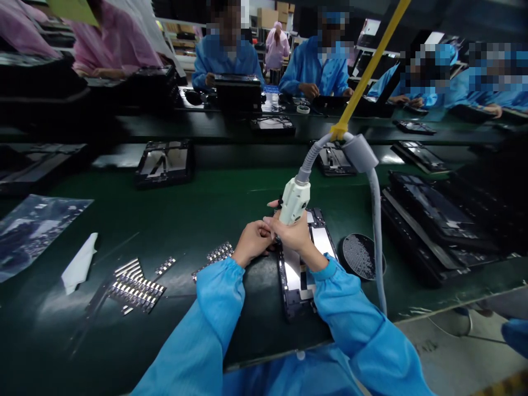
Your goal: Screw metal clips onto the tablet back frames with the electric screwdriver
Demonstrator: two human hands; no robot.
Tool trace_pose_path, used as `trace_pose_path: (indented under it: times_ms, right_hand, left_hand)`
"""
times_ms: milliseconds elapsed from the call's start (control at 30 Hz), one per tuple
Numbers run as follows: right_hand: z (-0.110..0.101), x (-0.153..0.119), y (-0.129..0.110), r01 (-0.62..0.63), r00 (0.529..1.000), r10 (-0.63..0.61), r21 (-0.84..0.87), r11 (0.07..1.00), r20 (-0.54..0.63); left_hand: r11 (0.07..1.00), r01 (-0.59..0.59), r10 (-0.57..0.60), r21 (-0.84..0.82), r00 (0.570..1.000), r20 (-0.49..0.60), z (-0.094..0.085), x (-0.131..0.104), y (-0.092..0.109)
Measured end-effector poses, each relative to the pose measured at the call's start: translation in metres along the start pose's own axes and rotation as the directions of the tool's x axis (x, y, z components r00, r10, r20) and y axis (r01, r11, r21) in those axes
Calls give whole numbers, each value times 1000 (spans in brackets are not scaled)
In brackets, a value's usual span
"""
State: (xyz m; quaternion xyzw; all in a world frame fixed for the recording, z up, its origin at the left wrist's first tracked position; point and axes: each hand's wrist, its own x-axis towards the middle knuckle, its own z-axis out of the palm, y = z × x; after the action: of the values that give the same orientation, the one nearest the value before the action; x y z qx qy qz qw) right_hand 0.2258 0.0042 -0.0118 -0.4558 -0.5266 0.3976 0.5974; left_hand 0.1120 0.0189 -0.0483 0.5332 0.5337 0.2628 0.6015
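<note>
My right hand (293, 234) is wrapped round a pale electric screwdriver (294, 201), held nearly upright over an opened tablet-like device (292, 269). My left hand (252, 240) is closed in a pinch at the device's upper left edge, touching the right hand's fingers. Whatever is between its fingertips is hidden, and so is the screwdriver's tip. The device lies flat, with silvery panels in a black frame. Beside my left wrist are small board strips (220, 252). Right of the device stands a round black dish of tiny screw-like pieces (358, 254).
A yellow strap (371, 71) suspends the screwdriver's grey cable (376, 220). Stacked devices (437, 220) stand on the right. More board strips (138, 289), a white scrap (80, 264) and a plastic bag (37, 231) lie left. Other opened devices (164, 162) line the far side, where co-workers sit.
</note>
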Motion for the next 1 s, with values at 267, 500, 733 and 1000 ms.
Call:
trace_pose_path:
  times_ms: [267, 500, 733, 1000]
  right_hand:
    - [1, -7, 2, 39, 999, -37, -49, 998, 37]
    - [-2, -4, -10, 62, 998, -63, 68, 996, 14]
    - [-84, -12, -49, 178, 975, -175, 9, 984, -139]
    - [-181, -28, -23, 127, 904, -120, -10, 992, -411]
  left_hand:
    - [996, -37, 37, 83, 999, 4, -33, -25, 14]
    - [691, 214, 61, 690, 935, -350, -114, -75, -4]
    - [668, 199, 88, 718, 936, -341, -110, -75, -27]
    - [795, 100, 84, 598, 959, -272, -116, -62, -19]
